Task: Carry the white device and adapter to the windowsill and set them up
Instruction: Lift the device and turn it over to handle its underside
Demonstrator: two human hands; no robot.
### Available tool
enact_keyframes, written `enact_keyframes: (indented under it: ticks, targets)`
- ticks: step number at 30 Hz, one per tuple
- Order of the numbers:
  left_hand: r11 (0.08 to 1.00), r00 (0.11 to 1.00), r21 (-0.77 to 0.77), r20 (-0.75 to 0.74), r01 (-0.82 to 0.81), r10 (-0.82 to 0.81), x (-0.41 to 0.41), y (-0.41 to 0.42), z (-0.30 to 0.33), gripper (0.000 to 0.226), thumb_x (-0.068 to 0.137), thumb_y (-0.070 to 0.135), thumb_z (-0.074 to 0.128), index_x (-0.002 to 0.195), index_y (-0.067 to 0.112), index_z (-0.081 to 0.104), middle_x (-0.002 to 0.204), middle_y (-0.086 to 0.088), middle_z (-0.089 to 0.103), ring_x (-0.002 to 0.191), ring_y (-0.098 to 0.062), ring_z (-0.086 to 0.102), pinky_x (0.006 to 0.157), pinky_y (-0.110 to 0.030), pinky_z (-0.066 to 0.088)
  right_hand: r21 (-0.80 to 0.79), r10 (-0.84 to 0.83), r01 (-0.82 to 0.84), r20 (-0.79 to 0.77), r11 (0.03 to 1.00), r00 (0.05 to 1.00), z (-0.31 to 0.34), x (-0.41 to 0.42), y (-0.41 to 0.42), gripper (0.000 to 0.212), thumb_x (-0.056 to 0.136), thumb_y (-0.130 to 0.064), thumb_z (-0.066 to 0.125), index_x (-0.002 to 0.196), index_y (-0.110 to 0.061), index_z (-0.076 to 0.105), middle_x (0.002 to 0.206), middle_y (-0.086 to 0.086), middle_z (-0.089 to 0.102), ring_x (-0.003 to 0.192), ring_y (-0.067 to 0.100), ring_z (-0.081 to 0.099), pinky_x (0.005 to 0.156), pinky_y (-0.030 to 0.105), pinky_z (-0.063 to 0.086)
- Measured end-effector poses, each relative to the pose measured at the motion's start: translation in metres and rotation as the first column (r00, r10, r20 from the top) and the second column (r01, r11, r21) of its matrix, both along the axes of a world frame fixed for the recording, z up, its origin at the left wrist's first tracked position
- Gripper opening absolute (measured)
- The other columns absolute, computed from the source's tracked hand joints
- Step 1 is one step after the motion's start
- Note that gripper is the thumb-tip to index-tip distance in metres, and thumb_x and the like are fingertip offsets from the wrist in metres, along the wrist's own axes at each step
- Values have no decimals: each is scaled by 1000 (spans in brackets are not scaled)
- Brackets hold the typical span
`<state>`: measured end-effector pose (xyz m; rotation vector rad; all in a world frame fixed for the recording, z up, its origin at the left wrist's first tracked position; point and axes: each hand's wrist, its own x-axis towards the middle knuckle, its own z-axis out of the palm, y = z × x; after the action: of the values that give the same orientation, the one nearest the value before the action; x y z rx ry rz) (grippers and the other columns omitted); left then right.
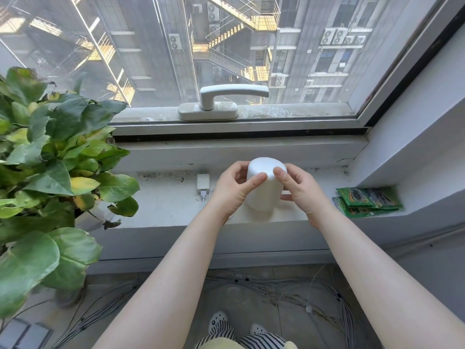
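The white device (263,190), a smooth rounded cylinder, stands upright on the windowsill (166,205) near its front edge. My left hand (232,188) grips its left side with the thumb across the front. My right hand (299,191) holds its right side, thumb on the top edge. The white adapter (203,182) lies flat on the sill just left of my left hand, with a white cable (203,199) plugged into its near end. The cable runs toward the device and disappears behind my left wrist.
A large leafy potted plant (50,159) fills the left end of the sill. Green packets (367,201) lie at the right end by the wall. The window handle (226,100) sits above on the frame. Many white cables (289,288) sprawl on the floor below.
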<state>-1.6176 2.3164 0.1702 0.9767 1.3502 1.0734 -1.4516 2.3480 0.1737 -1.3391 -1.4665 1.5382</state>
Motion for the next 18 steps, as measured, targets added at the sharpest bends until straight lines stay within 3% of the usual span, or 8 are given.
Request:
enact_keyframes:
  ticks: [4,9,14,18]
  targets:
    - [999,999,-28,-14,-31,30,1,-3,6,37,82,34,69,111,12,61,108,-3,69,89,-5,62,61,-3,44,-17,44,-44,35,999,998,3,2,-2,50,77,-58,59,111,-22,64,106,0,68,99,16,64,83,33,55]
    - [994,997,-83,-41,-73,69,3,-4,12,46,82,45,64,107,7,61,96,0,65,85,-10,59,69,-21,46,-53,91,-87,70,995,993,3,4,-5,46,77,-56,62,113,-28,64,113,3,71,103,18,66,89,39,55]
    - [984,994,-155,-81,-86,74,6,-6,16,46,79,57,61,88,12,56,84,4,59,81,-14,58,73,-30,47,-97,82,-79,18,992,996,7,3,-9,57,75,-57,64,115,-16,65,115,6,71,104,17,68,76,26,57]
    - [972,990,-214,-129,-92,65,8,-7,18,56,75,66,59,88,12,54,91,-1,64,87,-18,63,84,-39,55,-164,75,-74,2,984,997,11,1,-12,71,69,-59,61,114,-5,65,116,15,70,102,24,70,76,30,58]
